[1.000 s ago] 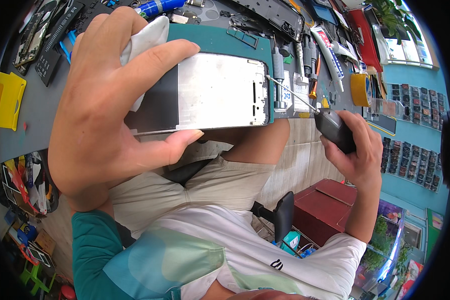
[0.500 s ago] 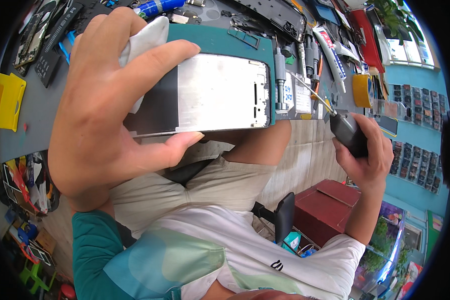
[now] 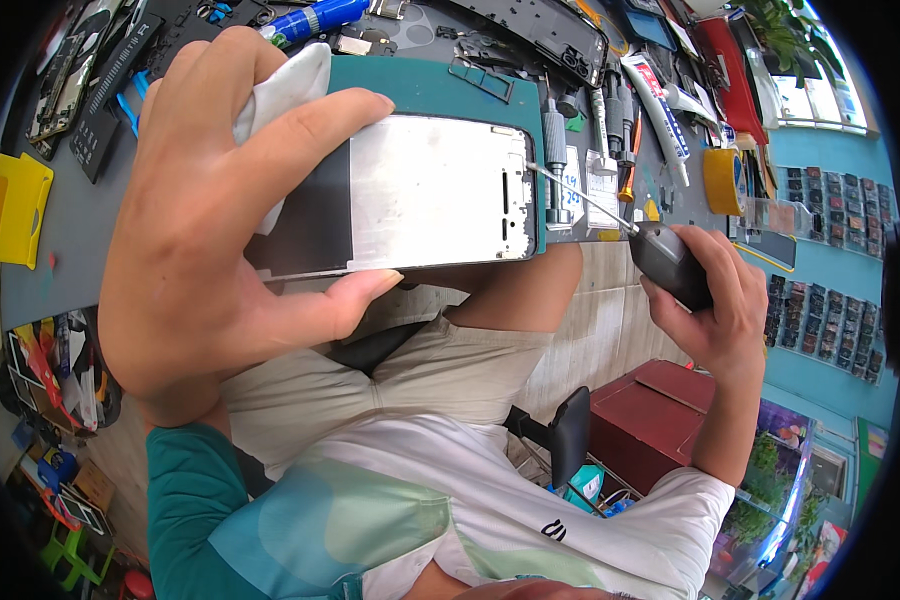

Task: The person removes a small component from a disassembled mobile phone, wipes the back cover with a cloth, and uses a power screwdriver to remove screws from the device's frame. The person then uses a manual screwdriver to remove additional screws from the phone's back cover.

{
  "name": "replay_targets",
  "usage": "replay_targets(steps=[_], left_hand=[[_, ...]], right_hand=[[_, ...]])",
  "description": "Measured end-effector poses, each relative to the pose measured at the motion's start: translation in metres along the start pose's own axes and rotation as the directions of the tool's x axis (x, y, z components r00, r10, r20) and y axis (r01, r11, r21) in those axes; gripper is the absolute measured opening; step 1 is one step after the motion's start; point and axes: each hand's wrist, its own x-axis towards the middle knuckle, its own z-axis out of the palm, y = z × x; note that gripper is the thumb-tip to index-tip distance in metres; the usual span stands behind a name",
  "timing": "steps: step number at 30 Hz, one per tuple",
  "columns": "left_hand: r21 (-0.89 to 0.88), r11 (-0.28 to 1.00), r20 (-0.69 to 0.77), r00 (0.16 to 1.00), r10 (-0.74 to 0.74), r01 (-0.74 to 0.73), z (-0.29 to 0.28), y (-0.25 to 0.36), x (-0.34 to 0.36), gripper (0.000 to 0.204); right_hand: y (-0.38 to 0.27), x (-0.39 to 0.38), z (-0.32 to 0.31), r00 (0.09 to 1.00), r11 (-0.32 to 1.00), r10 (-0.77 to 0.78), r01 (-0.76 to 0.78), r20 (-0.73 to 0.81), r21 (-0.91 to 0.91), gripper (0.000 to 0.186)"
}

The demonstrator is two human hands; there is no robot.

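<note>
My left hand (image 3: 195,230) grips a phone screen assembly (image 3: 420,190) by its long edges, thumb on the near edge and index finger on the far one. Its silver metal back faces up, with a dark band by my palm and small slots at the right end. A folded white cloth (image 3: 295,88) is tucked under those fingers. In my right hand (image 3: 725,300) is a black-handled tool (image 3: 670,262) with a thin metal shaft. The shaft's tip appears to touch the assembly's far right corner. A green mat (image 3: 410,78) lies under the assembly.
Screwdrivers (image 3: 557,160), a white glue tube (image 3: 658,115) and a roll of yellow tape (image 3: 723,182) lie right of the mat. Phone parts crowd the bench behind. A yellow plastic holder (image 3: 16,210) sits at far left. A dark red box (image 3: 650,405) stands below the bench.
My right hand has moved left with the tool, bringing its tip from beyond the mat to the assembly's far right corner. My left hand has barely shifted.
</note>
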Motion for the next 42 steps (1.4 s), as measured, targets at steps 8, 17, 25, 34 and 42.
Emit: replay_targets(steps=[8, 17, 25, 34, 42], left_hand=[[0.009, 1.0, -0.005, 1.0, 0.002, -0.002, 0.0013, -0.0007, -0.0011, 0.086], [0.016, 1.0, -0.001, 1.0, -0.001, 0.001, 0.0006, -0.0007, -0.0017, 0.087], [0.008, 1.0, -0.004, 1.0, -0.005, 0.005, 0.0015, -0.0012, -0.0021, 0.088], [0.006, 1.0, -0.004, 1.0, -0.016, 0.016, 0.0005, 0.0002, -0.0022, 0.087], [0.006, 1.0, -0.001, 1.0, -0.021, 0.021, 0.0018, 0.0005, -0.0016, 0.087]], right_hand=[[0.0017, 0.0012, 0.0017, 1.0, 1.0, -0.008, 0.008, -0.01, 0.003, 0.051], [0.0024, 0.0029, 0.0019, 1.0, 1.0, -0.002, 0.002, -0.002, 0.008, 0.051], [0.0033, 0.0035, 0.0033, 1.0, 1.0, 0.002, -0.002, -0.008, 0.017, 0.05], [0.0037, 0.0032, 0.0043, 1.0, 1.0, 0.009, -0.009, -0.013, 0.016, 0.05], [0.0046, 0.0033, 0.0052, 1.0, 1.0, 0.023, -0.023, -0.009, 0.014, 0.05]])
